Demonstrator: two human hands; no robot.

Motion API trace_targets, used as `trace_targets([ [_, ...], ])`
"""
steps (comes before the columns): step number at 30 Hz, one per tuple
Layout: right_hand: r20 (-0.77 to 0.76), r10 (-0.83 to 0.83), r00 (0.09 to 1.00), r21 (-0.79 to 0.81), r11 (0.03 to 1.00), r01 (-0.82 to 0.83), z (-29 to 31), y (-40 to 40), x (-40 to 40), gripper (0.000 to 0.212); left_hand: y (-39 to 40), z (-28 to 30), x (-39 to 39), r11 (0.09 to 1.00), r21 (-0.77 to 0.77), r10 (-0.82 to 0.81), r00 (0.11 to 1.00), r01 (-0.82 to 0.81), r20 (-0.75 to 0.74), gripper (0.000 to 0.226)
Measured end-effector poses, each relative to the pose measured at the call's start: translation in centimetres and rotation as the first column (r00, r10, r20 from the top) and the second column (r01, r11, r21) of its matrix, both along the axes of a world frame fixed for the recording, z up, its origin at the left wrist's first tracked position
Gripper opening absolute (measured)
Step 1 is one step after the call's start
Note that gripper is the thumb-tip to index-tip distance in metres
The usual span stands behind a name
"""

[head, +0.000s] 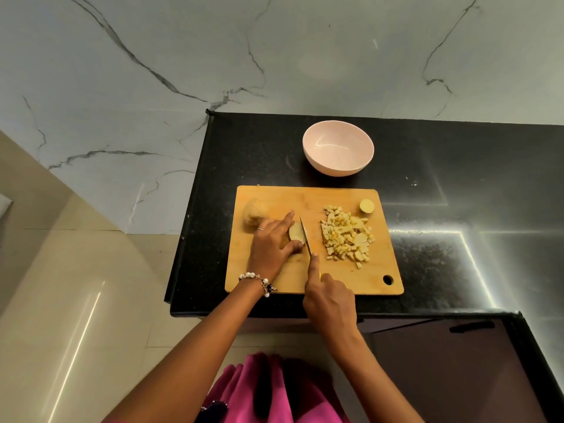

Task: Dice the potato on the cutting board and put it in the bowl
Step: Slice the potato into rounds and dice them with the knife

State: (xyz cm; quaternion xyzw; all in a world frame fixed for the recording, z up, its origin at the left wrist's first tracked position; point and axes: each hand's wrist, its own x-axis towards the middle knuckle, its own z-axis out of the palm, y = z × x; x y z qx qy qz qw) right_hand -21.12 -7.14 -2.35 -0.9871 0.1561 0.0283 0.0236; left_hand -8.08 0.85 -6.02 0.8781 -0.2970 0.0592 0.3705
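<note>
**Slicing step: hold and blade notes**

Potato work is roughly half done, judging by the layout. Rectangular light-wood cutting board (308, 279) sits on the black speckled stone counter (457, 178). Left hand (270, 245) curls over a pale cut potato piece (296, 232) near board centre-left, thumb and fingers pinning it. Right hand (331, 300) is wrapped round the handle of the slim steel-bladed knife (306, 236), index finger laid along the spine; blade sits right against the piece's cut face.

A larger uncut tan potato chunk (254, 213) lies behind the left hand, far-left on the board. Pile of small pale-yellow potato dice (346, 236) sits on the right half; a round potato end slice (366, 206) rests at the far-right corner. Round pale-pink bowl (338, 151) stands just beyond the board, nothing visible in it.

To do this cut well, my read:
- Tuck left fingertips back; index finger extends close to the blade line.
- Flat cut face down, if it isn't already, so the piece can't rock. Can't confirm from here.
- Even slices, then sticks, then cross-cuts to match existing dice size.
- Keep fresh cuts clear of the pile.
- Transfer to bowl last.

Writing/brands: none legible on knife, board or bowl.
</note>
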Motion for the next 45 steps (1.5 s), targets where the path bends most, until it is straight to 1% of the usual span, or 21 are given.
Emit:
trace_targets([
  [1,-0.021,-0.009,1.000,-0.020,1.000,0.009,-0.1,0.2,-0.5,0.072,0.0,-0.1,0.0,1.000,-0.001,0.001,1.000,-0.001,-0.004,0.068],
  [2,-0.001,-0.022,1.000,-0.016,1.000,0.022,-0.4,0.3,-0.9,0.072,0.0,-0.2,0.1,1.000,-0.004,0.000,1.000,0.000,-0.006,0.068],
  [4,0.027,-0.051,0.998,0.056,0.997,0.049,-0.7,0.3,-1.1,0.071,0.1,-0.2,0.1,1.000,-0.008,0.000,1.000,0.000,-0.013,0.068],
  [6,0.084,-0.056,0.995,0.080,0.996,0.049,-0.1,0.3,-0.9,0.069,0.1,-0.1,0.1,1.000,-0.015,0.004,1.000,-0.005,-0.025,0.068],
  [8,0.096,-0.079,0.992,0.121,0.990,0.067,0.4,0.2,-0.5,0.066,0.2,-0.1,0.1,1.000,-0.024,0.009,0.999,-0.010,-0.041,0.067],
  [12,0.103,-0.063,0.993,0.098,0.994,0.052,0.7,0.0,0.3,0.057,0.2,0.0,0.0,0.999,-0.032,0.007,0.999,-0.009,-0.049,0.067],
  [14,0.114,-0.071,0.991,0.146,0.988,0.054,0.4,-0.1,0.5,0.054,0.2,0.0,0.0,0.999,-0.038,0.010,0.999,-0.011,-0.043,0.067],
  [15,0.115,-0.059,0.992,0.135,0.990,0.044,0.3,-0.2,0.6,0.054,0.2,0.0,0.0,0.999,-0.044,0.011,0.999,-0.013,-0.039,0.067],
  [17,0.153,-0.041,0.987,0.039,0.999,0.036,0.2,-0.1,1.1,0.056,0.2,0.0,0.1,0.999,-0.049,0.014,0.999,-0.015,-0.031,0.067],
  [19,0.132,-0.003,0.991,0.066,0.998,-0.005,-0.3,0.2,1.6,0.057,0.1,-0.1,0.1,0.999,-0.045,0.018,1.000,-0.020,-0.023,0.066],
  [21,0.055,0.013,0.998,0.077,0.997,-0.017,-0.2,0.1,1.9,0.058,0.1,-0.3,0.2,0.999,-0.043,0.016,1.000,-0.017,-0.016,0.065],
  [22,0.053,0.013,0.999,0.057,0.998,-0.016,-0.1,0.0,1.6,0.059,0.1,-0.3,0.2,0.999,-0.041,0.014,1.000,-0.014,-0.013,0.065],
  [23,0.054,0.017,0.998,0.026,0.999,-0.019,-0.1,0.0,1.0,0.062,0.1,-0.3,0.1,0.999,-0.039,0.014,1.000,-0.014,-0.013,0.065],
  [25,-0.035,-0.011,0.999,0.007,1.000,0.011,0.1,0.3,-0.3,0.071,0.1,-0.2,0.1,0.999,-0.035,0.015,1.000,-0.016,-0.023,0.066],
  [26,-0.003,-0.024,1.000,0.022,0.999,0.024,-0.2,0.4,-1.0,0.070,0.1,-0.2,0.1,0.999,-0.034,0.015,0.999,-0.016,-0.028,0.066],
  [29,0.025,-0.038,0.999,0.141,0.989,0.034,-0.1,0.3,-2.0,0.058,0.2,0.1,0.0,1.000,-0.022,0.002,0.998,-0.004,-0.055,0.068],
  [32,0.086,-0.055,0.995,0.169,0.985,0.040,0.6,0.0,-1.3,0.053,0.4,0.2,0.1,0.999,-0.035,-0.016,0.996,0.013,-0.089,0.070],
  [36,0.123,-0.028,0.992,0.110,0.994,0.014,0.3,-0.1,0.2,0.051,0.6,0.1,0.2,0.999,-0.032,-0.030,0.993,0.027,-0.113,0.072],
  [40,0.150,0.003,0.989,0.159,0.987,-0.027,0.1,-0.2,0.7,0.053,0.6,0.1,0.2,0.999,-0.041,-0.028,0.994,0.024,-0.108,0.072],
  [41,0.159,0.008,0.987,0.141,0.990,-0.031,0.1,-0.1,0.6,0.054,0.6,0.1,0.2,0.999,-0.046,-0.027,0.994,0.022,-0.105,0.072],
  [45,0.102,-0.002,0.995,0.063,0.998,-0.005,0.1,0.5,1.4,0.057,0.6,0.2,0.1,0.998,-0.064,-0.009,0.993,0.001,-0.118,0.072],
])
